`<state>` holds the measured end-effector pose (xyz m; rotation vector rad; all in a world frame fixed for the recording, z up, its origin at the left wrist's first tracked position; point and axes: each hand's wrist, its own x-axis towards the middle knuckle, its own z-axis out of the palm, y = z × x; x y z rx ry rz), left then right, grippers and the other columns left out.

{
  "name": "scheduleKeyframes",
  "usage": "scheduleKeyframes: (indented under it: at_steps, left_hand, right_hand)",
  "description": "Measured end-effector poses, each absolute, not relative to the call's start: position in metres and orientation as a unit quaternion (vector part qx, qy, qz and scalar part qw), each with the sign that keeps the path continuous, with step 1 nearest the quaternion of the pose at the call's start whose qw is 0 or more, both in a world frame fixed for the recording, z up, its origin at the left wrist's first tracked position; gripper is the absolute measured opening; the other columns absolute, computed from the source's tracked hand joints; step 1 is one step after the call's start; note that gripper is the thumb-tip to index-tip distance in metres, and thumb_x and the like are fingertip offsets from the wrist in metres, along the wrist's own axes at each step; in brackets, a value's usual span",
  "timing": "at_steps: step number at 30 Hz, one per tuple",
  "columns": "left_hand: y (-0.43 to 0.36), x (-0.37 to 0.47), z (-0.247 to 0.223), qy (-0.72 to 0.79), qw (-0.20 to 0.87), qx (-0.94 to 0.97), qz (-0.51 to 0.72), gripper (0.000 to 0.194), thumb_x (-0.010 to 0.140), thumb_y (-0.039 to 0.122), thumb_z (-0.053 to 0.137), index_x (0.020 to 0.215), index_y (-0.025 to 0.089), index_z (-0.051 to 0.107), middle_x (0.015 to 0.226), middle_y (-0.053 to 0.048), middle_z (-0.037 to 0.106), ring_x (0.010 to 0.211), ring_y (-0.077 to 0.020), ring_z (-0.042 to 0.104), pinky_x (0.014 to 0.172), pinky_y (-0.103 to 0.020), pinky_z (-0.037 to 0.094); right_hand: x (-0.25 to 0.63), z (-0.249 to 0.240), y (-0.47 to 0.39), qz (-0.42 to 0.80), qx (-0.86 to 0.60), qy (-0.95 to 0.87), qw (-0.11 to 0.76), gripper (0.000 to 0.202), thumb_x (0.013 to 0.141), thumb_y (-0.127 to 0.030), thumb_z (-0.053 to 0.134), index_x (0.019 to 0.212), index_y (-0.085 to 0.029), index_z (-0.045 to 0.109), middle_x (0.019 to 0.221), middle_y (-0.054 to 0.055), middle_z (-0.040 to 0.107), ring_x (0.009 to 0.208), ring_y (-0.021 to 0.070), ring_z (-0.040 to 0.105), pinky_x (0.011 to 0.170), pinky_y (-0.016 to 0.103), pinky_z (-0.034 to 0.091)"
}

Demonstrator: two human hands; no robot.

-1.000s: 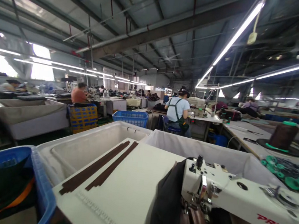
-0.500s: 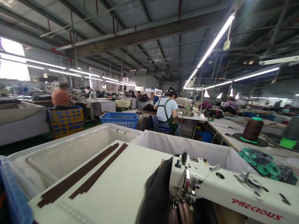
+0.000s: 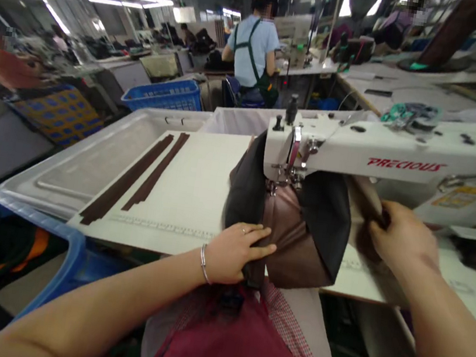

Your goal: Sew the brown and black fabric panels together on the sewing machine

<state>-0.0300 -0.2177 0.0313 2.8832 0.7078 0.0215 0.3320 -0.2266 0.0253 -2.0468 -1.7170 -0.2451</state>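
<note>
A brown and black piece of fabric [image 3: 295, 243] lies bunched under the needle area of a white sewing machine [image 3: 349, 144] marked PRECIOUS. My left hand [image 3: 239, 252], with a ring and a bracelet, rests on the fabric's near left part, its fingers stretched out over it. To the right of the machine head, my right hand [image 3: 404, 240] has its fingers closed on a brown fold of the same fabric, below the machine arm. Where the needle meets the cloth is too small to make out.
Two stacks of dark brown strips [image 3: 131, 178] lie on the white table [image 3: 192, 187] beside a printed ruler scale. At the left stands a blue basket [image 3: 74, 238] with dark cloth. White bins [image 3: 67, 160] border the table. A co-worker [image 3: 254, 45] sits ahead.
The view has tilted down, bringing both forearms into sight. My right hand now grips a fold of fabric; earlier its fingers were apart near the bottom edge. My left hand stays on the fabric.
</note>
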Motion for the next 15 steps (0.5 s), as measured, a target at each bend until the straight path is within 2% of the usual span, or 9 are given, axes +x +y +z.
scheduleKeyframes:
  at_steps: [2,3,4,6,8,10,12,13,15]
  left_hand:
    - [-0.217,-0.029,0.029,0.234,0.088,0.968,0.011,0.069,0.074,0.025,0.060,0.140,0.021,0.041,0.151,-0.011,0.030,0.136,-0.0291,0.031,0.110,-0.045,0.027]
    - [-0.218,-0.029,0.028,0.232,0.087,0.969,0.011,0.069,0.074,0.025,0.060,0.140,0.020,0.041,0.151,-0.011,0.029,0.136,-0.0290,0.031,0.110,-0.045,0.028]
    - [-0.218,-0.029,0.027,0.229,0.086,0.970,0.011,0.069,0.074,0.025,0.059,0.140,0.020,0.041,0.151,-0.012,0.029,0.136,-0.0290,0.031,0.110,-0.044,0.028]
    - [-0.219,-0.030,0.027,0.224,0.080,0.971,0.012,0.067,0.076,0.024,0.058,0.140,0.019,0.041,0.151,-0.013,0.030,0.136,-0.0290,0.031,0.110,-0.044,0.028]
    - [-0.219,-0.030,0.026,0.223,0.077,0.972,0.015,0.065,0.078,0.025,0.057,0.140,0.019,0.041,0.151,-0.013,0.029,0.137,-0.0292,0.031,0.110,-0.045,0.028]
    - [-0.218,-0.031,0.025,0.221,0.082,0.972,0.014,0.068,0.077,0.023,0.058,0.141,0.019,0.039,0.152,-0.013,0.027,0.138,-0.0298,0.029,0.110,-0.046,0.027]
    - [-0.217,-0.032,0.026,0.216,0.101,0.971,0.012,0.072,0.075,0.021,0.060,0.143,0.017,0.035,0.153,-0.014,0.025,0.139,-0.0292,0.027,0.111,-0.047,0.027]
    - [-0.215,-0.033,0.029,0.217,0.119,0.969,0.016,0.071,0.077,0.020,0.059,0.143,0.016,0.034,0.152,-0.014,0.027,0.139,-0.0274,0.028,0.112,-0.045,0.027]
    - [-0.212,-0.034,0.038,0.246,0.173,0.953,0.043,0.056,0.088,0.024,0.050,0.141,0.013,0.036,0.147,-0.012,0.039,0.136,-0.0212,0.035,0.112,-0.039,0.030]
  right_hand:
    - [0.315,0.034,-0.249,-0.112,-0.723,-0.646,0.219,0.065,0.082,-0.027,0.054,0.141,-0.007,0.038,0.133,0.025,0.047,0.122,0.0411,0.044,0.094,0.052,0.040]
    - [0.301,0.040,-0.261,-0.128,-0.696,-0.673,0.217,0.076,0.079,-0.024,0.056,0.147,-0.007,0.026,0.146,0.023,0.033,0.132,0.0404,0.032,0.104,0.053,0.031]
    - [0.285,0.045,-0.272,-0.147,-0.627,-0.737,0.206,0.079,0.078,-0.019,0.054,0.148,-0.006,0.021,0.151,0.021,0.024,0.137,0.0387,0.024,0.109,0.055,0.023]
    - [0.254,0.051,-0.289,-0.139,-0.472,-0.858,0.145,0.077,0.076,-0.009,0.045,0.149,-0.010,0.020,0.153,0.013,0.024,0.139,0.0326,0.021,0.113,0.058,0.014]
    - [0.235,0.050,-0.294,-0.111,-0.365,-0.919,0.102,0.074,0.076,-0.006,0.042,0.148,-0.010,0.023,0.149,0.012,0.033,0.137,0.0287,0.028,0.112,0.059,0.017]
    - [0.227,0.042,-0.290,-0.089,-0.338,-0.934,0.080,0.066,0.080,-0.009,0.045,0.145,-0.009,0.031,0.139,0.014,0.048,0.128,0.0272,0.042,0.108,0.055,0.030]
    - [0.226,0.032,-0.282,-0.082,-0.342,-0.934,0.058,0.051,0.085,-0.013,0.048,0.136,-0.010,0.046,0.125,0.013,0.059,0.112,0.0259,0.055,0.096,0.049,0.045]
    - [0.227,0.028,-0.280,-0.081,-0.345,-0.934,0.045,0.044,0.086,-0.014,0.049,0.130,-0.011,0.052,0.122,0.013,0.061,0.105,0.0252,0.057,0.089,0.045,0.050]
    - [0.226,0.021,-0.279,-0.078,-0.347,-0.934,0.029,0.034,0.088,-0.017,0.051,0.121,-0.012,0.060,0.125,0.012,0.059,0.099,0.0249,0.058,0.081,0.042,0.053]
